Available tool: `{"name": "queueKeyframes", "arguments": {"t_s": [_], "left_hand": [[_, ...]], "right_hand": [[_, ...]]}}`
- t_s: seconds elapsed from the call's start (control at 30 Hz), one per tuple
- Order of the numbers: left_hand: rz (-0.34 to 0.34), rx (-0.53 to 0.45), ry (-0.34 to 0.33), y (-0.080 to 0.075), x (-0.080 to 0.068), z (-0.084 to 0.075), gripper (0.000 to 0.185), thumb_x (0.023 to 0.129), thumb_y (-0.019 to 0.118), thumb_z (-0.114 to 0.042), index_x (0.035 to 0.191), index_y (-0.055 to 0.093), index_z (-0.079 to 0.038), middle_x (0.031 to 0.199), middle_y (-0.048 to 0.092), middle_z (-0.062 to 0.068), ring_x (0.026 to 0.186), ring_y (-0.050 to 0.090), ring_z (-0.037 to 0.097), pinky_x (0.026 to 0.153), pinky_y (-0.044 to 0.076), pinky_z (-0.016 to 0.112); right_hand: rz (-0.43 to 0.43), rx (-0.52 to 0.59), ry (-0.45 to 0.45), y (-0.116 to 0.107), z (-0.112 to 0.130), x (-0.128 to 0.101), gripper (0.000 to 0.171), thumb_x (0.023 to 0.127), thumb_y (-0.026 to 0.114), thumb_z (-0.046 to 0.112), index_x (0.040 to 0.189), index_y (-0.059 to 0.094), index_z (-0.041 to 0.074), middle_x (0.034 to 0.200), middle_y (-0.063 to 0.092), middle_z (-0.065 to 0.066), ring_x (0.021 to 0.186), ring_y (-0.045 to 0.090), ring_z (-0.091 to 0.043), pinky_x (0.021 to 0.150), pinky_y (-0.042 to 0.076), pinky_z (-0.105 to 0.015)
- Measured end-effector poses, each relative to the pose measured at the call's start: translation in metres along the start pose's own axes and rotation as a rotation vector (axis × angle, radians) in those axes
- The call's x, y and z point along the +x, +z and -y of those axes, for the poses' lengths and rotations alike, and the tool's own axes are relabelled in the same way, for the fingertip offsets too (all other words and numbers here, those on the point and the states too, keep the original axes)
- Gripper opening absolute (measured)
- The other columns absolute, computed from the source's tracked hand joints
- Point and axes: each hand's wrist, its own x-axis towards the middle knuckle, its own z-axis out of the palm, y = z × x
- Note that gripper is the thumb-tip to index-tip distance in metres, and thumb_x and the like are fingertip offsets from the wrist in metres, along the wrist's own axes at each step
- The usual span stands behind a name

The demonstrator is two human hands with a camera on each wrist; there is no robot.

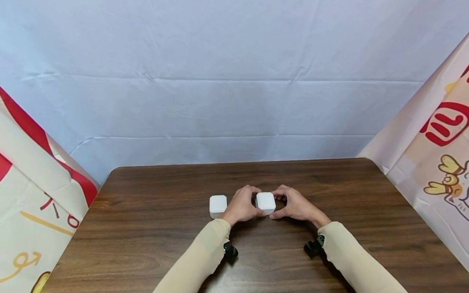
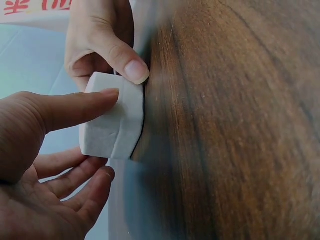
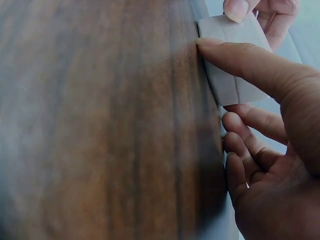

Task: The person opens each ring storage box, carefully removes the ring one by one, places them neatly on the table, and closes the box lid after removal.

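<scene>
Head view is showing me both hands meeting at one white box (image 1: 265, 202), which is sitting near the middle of the counter (image 1: 146, 228). My left hand (image 1: 240, 206) and right hand (image 1: 297, 206) are each pinching its sides, thumb against fingers, probably to keep it steady. A second white box (image 1: 218, 205) is waiting just beside the left hand, untouched.

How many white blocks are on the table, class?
2. One white block sits mid-table, pinched between the left hand and the right hand. The other block stands untouched just left of the left hand.
</scene>
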Motion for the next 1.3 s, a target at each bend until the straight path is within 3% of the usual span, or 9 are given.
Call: {"name": "queueKeyframes", "arguments": {"t_s": [0.23, 0.87, 1.3], "left_hand": [[-0.006, -0.015, -0.008, 0.0015, 0.0009, 0.0012, 0.061, 0.077, 0.092, -0.018, 0.129, 0.065, -0.002, 0.115, 0.063, 0.010, 0.102, 0.061, 0.027, 0.088, 0.050, 0.037], [-0.039, -0.085, -0.031, 0.0042, 0.0001, 0.0037, 0.057, 0.076, 0.092, -0.019, 0.125, 0.068, -0.003, 0.116, 0.066, 0.010, 0.105, 0.064, 0.027, 0.089, 0.052, 0.038], [-0.010, -0.109, -0.036, 0.0022, 0.0032, 0.0020, 0.052, 0.080, 0.089, -0.018, 0.125, 0.069, -0.001, 0.115, 0.070, 0.010, 0.107, 0.066, 0.026, 0.090, 0.052, 0.038]], "right_hand": [[-0.001, 0.023, -0.005, 0.0003, -0.0009, -0.0005, 0.056, 0.073, 0.094, 0.026, 0.120, 0.071, 0.007, 0.104, 0.059, -0.002, 0.092, 0.053, -0.021, 0.080, 0.047, -0.032], [0.006, -0.022, -0.027, 0.0006, 0.0015, -0.0017, 0.054, 0.075, 0.093, 0.030, 0.122, 0.073, 0.010, 0.106, 0.060, -0.001, 0.093, 0.053, -0.020, 0.080, 0.044, -0.036], [-0.010, -0.033, -0.040, 0.0010, 0.0016, -0.0013, 0.050, 0.075, 0.093, 0.029, 0.119, 0.074, 0.012, 0.106, 0.060, 0.001, 0.094, 0.054, -0.019, 0.082, 0.044, -0.036]]}}
